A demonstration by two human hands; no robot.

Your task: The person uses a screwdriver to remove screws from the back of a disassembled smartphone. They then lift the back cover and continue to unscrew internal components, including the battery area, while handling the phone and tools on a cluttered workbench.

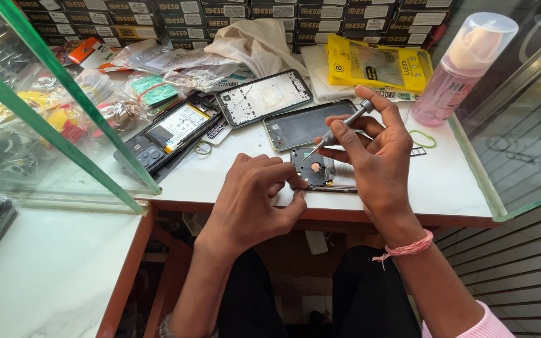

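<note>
Your right hand [374, 153] has a closed grip on the screwdriver [339, 128], tip down on the phone [317, 172] at the counter [458, 181] edge, frame centre. Keep it upright; let your left hand [255, 200], pinching the phone, steady it.

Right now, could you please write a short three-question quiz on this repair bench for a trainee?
1. True or false: the right hand holds a screwdriver.
2. The left hand steadies: A) the opened phone B) the pink bottle C) the yellow packet.
3. What lies on the table just below the bottle?

Key: 1 true; 2 A; 3 a green rubber band.
</note>
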